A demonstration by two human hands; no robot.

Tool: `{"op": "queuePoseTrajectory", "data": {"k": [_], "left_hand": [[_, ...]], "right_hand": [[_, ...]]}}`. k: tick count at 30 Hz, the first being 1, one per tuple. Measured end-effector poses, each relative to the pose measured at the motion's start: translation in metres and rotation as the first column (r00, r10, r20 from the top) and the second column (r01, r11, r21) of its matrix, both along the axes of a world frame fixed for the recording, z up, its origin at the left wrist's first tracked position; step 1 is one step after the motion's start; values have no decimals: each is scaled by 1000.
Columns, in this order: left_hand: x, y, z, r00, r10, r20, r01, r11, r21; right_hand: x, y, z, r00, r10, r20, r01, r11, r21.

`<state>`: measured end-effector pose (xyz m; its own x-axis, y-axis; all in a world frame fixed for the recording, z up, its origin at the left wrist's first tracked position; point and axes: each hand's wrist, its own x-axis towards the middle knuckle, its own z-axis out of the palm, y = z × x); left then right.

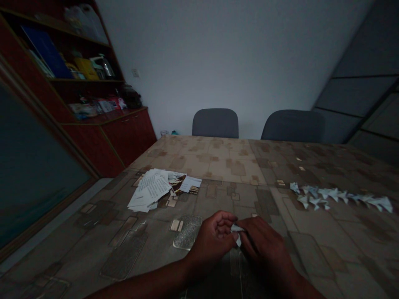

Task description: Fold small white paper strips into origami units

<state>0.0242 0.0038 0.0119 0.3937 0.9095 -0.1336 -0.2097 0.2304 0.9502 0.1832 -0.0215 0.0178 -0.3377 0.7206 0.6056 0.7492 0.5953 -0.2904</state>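
Observation:
Just above the near part of the table, a small piece of folded white paper point(238, 229) is pinched between my two hands. My left hand point(215, 232) has its fingers curled, with thumb and fingertips on the paper's left side. From the right, my right hand point(264, 241) grips the same paper, its fingers bent and partly hidden behind the back of the hand. Farther left lies a loose pile of printed paper sheets point(151, 189). To the right, several small folded paper pieces point(333, 194) sit in an uneven row.
A patterned cloth covers the table point(224, 162). Behind its far edge stand two grey chairs, a left one point(215, 122) and a right one point(293, 124). A red-brown cabinet point(124, 133) with filled shelves is at the left, by a pale wall point(230, 54).

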Motion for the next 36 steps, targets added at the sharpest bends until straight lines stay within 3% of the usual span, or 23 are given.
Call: {"op": "queuePoseTrajectory", "data": {"k": [3,10,15,21,30,36], "left_hand": [[1,-1,0,1000,-7,7,7,1000,-18],[0,-3,0,999,-18,50,20,999,-35],[-4,-4,1,997,-47,57,50,997,-53],[-5,-4,0,997,-68,30,67,997,39],[-5,-6,-1,987,-81,138,76,996,39],[-7,-10,0,997,-37,62,30,994,106]], "right_hand": [[0,-1,-1,999,-7,35,5,999,53],[1,1,-5,999,-21,-48,18,997,-68],[1,-1,-6,996,-61,-71,59,998,-27],[-1,-2,-5,996,-53,-65,52,998,-19],[-1,-7,1,974,-43,-220,25,996,-83],[-3,-9,12,973,25,-228,-38,998,-49]]}}
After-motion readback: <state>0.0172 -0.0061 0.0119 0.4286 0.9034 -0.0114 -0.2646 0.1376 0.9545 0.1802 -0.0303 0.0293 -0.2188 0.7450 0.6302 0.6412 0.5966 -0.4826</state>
